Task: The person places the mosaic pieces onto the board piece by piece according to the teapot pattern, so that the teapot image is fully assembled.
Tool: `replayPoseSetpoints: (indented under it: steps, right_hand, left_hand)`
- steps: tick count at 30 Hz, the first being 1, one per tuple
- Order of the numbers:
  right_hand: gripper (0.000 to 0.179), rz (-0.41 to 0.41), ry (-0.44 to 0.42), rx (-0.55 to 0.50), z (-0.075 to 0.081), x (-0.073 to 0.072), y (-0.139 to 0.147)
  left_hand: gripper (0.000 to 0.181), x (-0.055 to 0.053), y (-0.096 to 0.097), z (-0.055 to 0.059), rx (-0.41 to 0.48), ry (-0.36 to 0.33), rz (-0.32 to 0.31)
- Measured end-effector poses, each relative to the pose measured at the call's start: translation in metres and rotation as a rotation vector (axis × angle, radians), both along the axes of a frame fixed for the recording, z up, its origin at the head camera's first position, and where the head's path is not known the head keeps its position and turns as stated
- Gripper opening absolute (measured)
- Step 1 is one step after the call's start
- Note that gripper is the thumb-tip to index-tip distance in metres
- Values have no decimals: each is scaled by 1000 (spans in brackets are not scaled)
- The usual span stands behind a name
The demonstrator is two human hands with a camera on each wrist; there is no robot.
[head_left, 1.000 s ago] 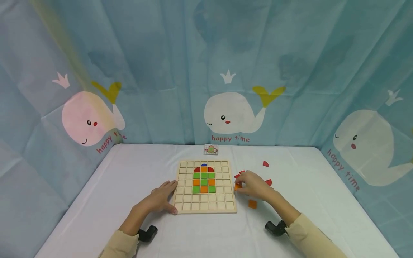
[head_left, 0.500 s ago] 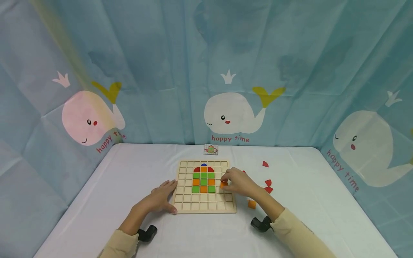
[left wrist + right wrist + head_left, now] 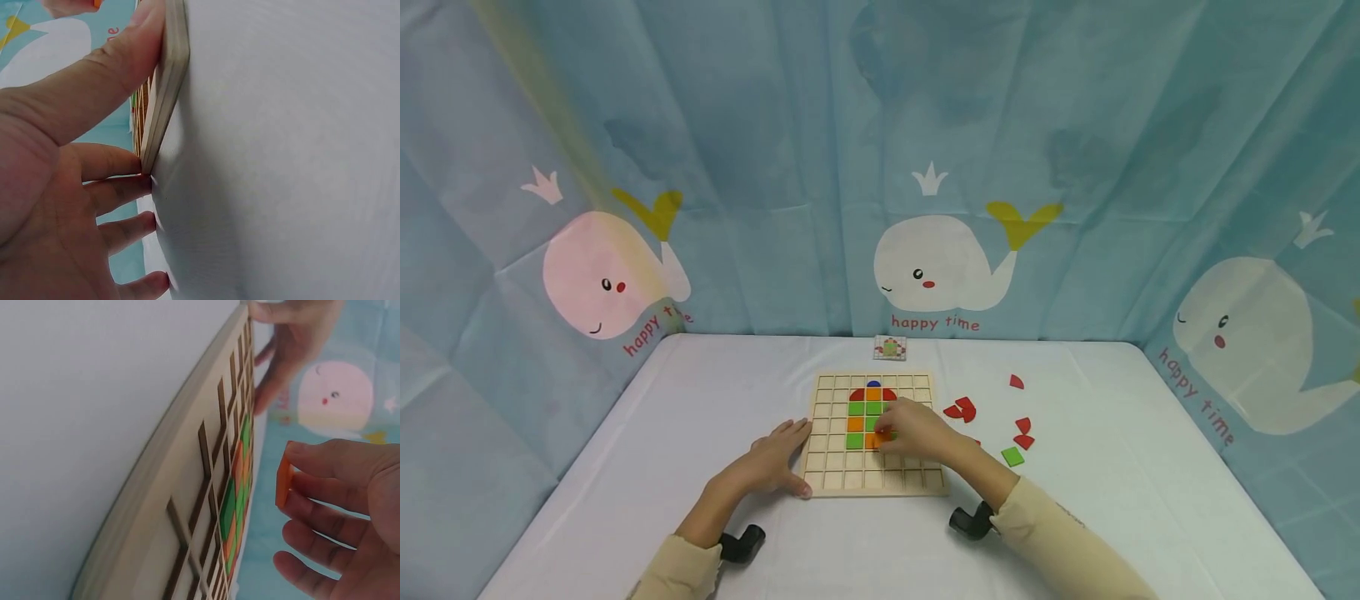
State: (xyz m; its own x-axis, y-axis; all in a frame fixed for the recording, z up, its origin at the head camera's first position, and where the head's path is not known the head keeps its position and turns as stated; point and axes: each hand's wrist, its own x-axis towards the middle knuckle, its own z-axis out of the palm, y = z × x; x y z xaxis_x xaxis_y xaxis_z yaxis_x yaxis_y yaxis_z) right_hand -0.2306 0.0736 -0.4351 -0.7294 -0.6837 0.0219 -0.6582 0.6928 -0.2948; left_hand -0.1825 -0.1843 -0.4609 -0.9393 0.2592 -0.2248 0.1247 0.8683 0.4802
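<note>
A wooden grid board [image 3: 853, 480] lies on the white table; green, orange, red and blue pieces fill a block of cells in its upper middle. At its left side my left hand [image 3: 771, 461] rests with fingers spread and extended, the thumb against the near corner. Over the filled cells, my right hand [image 3: 917, 431] pinches an orange square tile [image 3: 284, 478] between thumb and fingers. The right wrist view shows the tile held on edge, apart from the board. In the head view this hand hides part of the pattern's right side.
Several red quarter-circle pieces [image 3: 1017, 382] and a green square tile [image 3: 1012, 457] lie right of the board. Behind the board is a small picture card [image 3: 891, 348]. A blue whale-print curtain [image 3: 775, 167] encloses the table's back and sides.
My right hand has carried the orange tile left from beside the board to above the pattern, uncovering red and green pieces. The left hand has stayed put.
</note>
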Motion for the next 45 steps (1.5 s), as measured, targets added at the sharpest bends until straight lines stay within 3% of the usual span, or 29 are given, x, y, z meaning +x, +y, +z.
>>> replayPoseSetpoints:
  steps: [21, 32, 45]
  right_hand:
    - [21, 99, 41, 122, -14, 7, -40]
    - [21, 99, 65, 145, -17, 9, -43]
    - [23, 91, 38, 134, -17, 8, -40]
  left_hand:
    - [110, -2, -5, -1, 5, -9, -35]
    - [110, -2, -5, -1, 9, -11, -30]
    - [111, -4, -6, -3, 12, -12, -41]
